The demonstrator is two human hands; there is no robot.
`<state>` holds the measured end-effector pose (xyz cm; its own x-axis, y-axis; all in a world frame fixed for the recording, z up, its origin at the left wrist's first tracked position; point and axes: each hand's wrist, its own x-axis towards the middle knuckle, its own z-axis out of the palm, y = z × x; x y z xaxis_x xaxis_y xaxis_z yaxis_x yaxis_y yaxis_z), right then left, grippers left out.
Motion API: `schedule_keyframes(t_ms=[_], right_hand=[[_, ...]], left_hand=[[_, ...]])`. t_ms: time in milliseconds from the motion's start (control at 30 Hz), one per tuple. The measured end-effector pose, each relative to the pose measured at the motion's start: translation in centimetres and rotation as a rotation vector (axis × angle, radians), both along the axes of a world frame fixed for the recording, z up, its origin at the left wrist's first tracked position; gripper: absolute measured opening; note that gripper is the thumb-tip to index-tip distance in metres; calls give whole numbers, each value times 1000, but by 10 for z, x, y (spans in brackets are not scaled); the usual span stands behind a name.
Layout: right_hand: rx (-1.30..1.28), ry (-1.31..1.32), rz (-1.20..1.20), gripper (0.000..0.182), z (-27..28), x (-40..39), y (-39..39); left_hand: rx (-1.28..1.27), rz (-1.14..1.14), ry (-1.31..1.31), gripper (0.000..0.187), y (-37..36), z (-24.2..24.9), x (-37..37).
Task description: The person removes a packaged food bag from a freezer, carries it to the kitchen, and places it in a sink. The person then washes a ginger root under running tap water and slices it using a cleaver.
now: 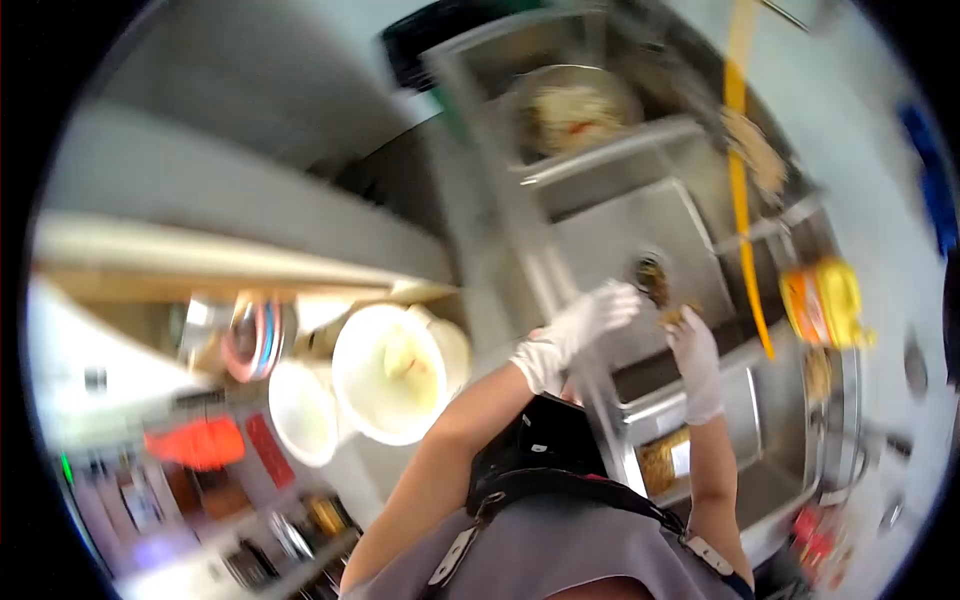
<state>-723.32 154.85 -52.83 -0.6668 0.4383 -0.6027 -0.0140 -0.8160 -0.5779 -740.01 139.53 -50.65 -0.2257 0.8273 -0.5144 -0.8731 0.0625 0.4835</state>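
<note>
Head view, nearest: a grey garment [560,550] with a dark strap [580,490] fills the bottom edge; above it sits a black object [545,440], blurred, kind not clear
Left hand [585,325]: white-gloved, bare forearm rising from lower left; stretched over the steel sink [640,235]; fingers look fairly extended, though blur hides whether they grasp anything, so I cannot tell
Right hand [695,360]: white-gloved, forearm coming up from the bottom right; fingertips pinched on a small brownish scrap [675,317], held just over the sink basin
Drain [652,275]: dark round opening with debris in it, in the basin floor; it lies between the two hands, just above the scrap
Sink surroundings: a metal bowl of pale shredded food [575,110] sits in the far compartment; a yellow hose [742,180] runs down across the right rim; a yellow and orange bottle [825,300] stands at the right edge
Left of the arms: a large white bucket [395,370] with a smaller white bucket [303,412] just beside it; coloured plates [255,340] stacked behind them
Far left: shelves of blurred goods, too smeared to name
</note>
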Motion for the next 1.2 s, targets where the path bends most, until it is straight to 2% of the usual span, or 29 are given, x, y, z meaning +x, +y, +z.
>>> schedule_keyframes(t_ms=[67, 133, 167, 200, 267, 300, 367, 433, 567, 633, 700, 1000, 1133, 1200], right_hand=[[-125, 41, 61, 18, -9, -18, -7], [-121, 40, 126, 14, 6, -43, -29], [-121, 55, 184, 14, 11, -58, -44], [-131, 49, 232, 14, 18, -74, -60], [-123, 54, 337, 13, 30, -102, -102], [-146, 75, 400, 12, 30, -117, -127], [-194, 126, 563, 13, 27, -145, -184], [-235, 63, 707, 16, 26, -171, -250], [-345, 31, 959, 19, -1, -211, -392], [-331, -1, 1049, 21, -17, -228, -464], [-341, -36, 1110, 19, -26, -249, -532], [-360, -249, 1018, 20, -119, -343, -809], [-343, -303, 906, 13, -184, -396, -873], [-423, -280, 822, 13, -246, -430, -886]], left_hand=[[-31, 57, -2, 43, -42, 11, 16], [-4, 109, -14, 45, -93, 5, 31], [-4, 130, 5, 45, -122, 18, 40], [83, 192, 10, 45, -153, 10, 49], [14, 318, -95, 45, -214, 7, 66], [-149, 380, -225, 45, -242, 13, 72], [-192, 484, -270, 44, -310, 4, 91], [-317, 602, -241, 41, -372, 1, 108], [-252, 902, -261, 37, -501, -32, 136], [-181, 1058, -326, 40, -557, -28, 137], [-235, 1181, -297, 43, -606, -22, 132], [-281, 1479, -289, 54, -800, -49, 143], [-324, 1597, -330, 58, -845, -73, 160], [-330, 1644, -381, 57, -858, -86, 171]])
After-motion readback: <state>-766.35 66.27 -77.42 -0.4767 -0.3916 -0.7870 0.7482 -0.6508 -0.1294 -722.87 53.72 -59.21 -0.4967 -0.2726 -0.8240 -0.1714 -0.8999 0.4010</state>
